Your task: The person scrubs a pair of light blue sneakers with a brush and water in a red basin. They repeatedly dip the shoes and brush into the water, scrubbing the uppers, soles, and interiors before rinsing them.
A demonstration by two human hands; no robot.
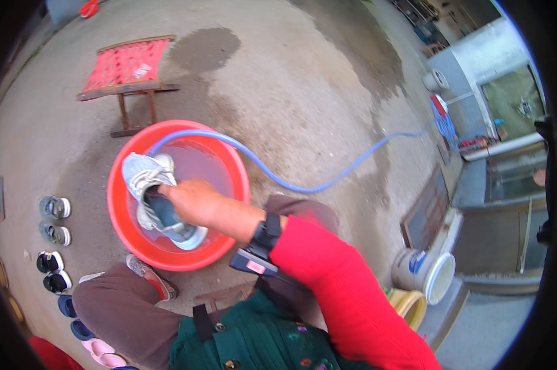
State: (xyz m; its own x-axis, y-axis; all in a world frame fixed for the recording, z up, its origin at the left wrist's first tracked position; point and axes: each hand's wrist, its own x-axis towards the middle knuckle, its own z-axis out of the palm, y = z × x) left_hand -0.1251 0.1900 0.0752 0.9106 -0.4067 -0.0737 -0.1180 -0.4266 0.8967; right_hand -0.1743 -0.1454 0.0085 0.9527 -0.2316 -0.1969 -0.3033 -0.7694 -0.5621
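My right hand (pixel 193 201) grips the collar of a pale grey-and-white lace-up sneaker (pixel 142 170), fingers partly hidden inside the opening. The sneaker is tilted over a round red plastic basin (pixel 242 185), its toe toward the far left rim. Beside and partly behind it shows a white rounded edge (pixel 165 163), perhaps of a second shoe. Cloudy water (pixel 204 162) lies in the basin. A blue hose (pixel 278 178) crosses the far rim, its end near the sneaker's toe. My left hand is out of view; only a red sleeve (pixel 54 354) shows at lower left.
A folding stool (pixel 128 64) with a red woven seat stands beyond the basin. Several pairs of shoes, including grey sneakers (pixel 54 208) and pink slippers (pixel 103 352), line the left. White (pixel 410 268) and yellow (pixel 405 305) buckets lie tipped at right. The concrete has wet patches.
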